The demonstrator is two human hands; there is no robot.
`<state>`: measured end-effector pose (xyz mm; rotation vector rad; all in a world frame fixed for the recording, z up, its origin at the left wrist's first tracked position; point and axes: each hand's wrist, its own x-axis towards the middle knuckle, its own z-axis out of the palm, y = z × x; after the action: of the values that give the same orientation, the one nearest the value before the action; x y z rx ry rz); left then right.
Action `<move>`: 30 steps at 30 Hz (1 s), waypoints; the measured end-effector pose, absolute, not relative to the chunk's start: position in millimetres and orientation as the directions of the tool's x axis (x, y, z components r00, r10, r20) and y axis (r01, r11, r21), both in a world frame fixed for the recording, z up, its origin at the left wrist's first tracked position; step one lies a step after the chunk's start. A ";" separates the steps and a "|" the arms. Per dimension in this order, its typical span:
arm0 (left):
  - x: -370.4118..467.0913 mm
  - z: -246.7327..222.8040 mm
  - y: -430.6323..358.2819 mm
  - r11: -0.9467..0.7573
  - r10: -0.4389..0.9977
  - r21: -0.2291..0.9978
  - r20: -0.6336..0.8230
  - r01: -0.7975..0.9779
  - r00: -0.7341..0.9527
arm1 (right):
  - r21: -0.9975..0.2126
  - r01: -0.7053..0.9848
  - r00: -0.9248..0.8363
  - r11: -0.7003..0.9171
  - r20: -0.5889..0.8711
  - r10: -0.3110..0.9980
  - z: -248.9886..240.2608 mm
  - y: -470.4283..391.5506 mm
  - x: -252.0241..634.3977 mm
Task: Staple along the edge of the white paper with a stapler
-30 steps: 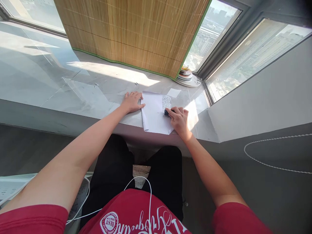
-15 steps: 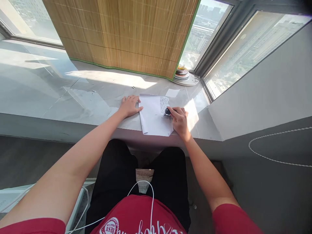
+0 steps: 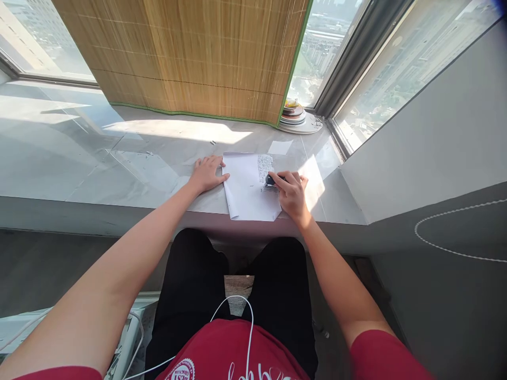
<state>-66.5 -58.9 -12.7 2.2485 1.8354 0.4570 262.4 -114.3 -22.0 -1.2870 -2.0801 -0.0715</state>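
Observation:
A white sheet of paper (image 3: 247,192) lies on the window sill close to its front edge, its lower corners slightly curled. A block of small black print (image 3: 265,167) covers its upper right part. My right hand (image 3: 292,195) grips a stamp with a rounded black handle (image 3: 270,180), its flat base down on the paper just below the print. The base is partly hidden by my fingers. My left hand (image 3: 206,174) rests flat with fingers spread on the sill, thumb and fingertips touching the paper's left edge.
A bamboo blind (image 3: 190,58) with green edging hangs over the window behind the sill (image 3: 130,179). Stacked plates (image 3: 293,117) stand in the back right corner. A white cable (image 3: 250,327) runs over my shirt. On the right hangs a beaded cord (image 3: 420,237).
The view has shifted slightly. Both hands keep nearly the same places on the paper, and the stamp stays down just under the printed block.

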 end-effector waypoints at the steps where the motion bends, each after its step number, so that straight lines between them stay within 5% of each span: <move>1: -66.3 -12.4 -59.0 -0.205 0.978 0.349 0.108 0.914 0.178 | -0.283 0.814 -0.283 0.507 0.569 0.772 -21.7 -115.0 261.9; 19: -67.2 -16.5 -56.2 -0.213 0.977 0.383 0.112 0.899 0.184 | -0.183 0.837 -0.344 0.516 0.559 0.755 -26.4 -111.8 259.0; 30: -69.4 -19.2 -55.9 -0.218 0.974 0.389 0.139 0.895 0.177 | -0.404 0.819 -0.108 0.408 0.590 0.800 -23.9 -109.9 260.0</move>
<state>-69.4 -55.9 -19.2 2.2318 1.8095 0.5308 260.0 -109.9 -23.9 -1.3836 -1.8937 -0.0302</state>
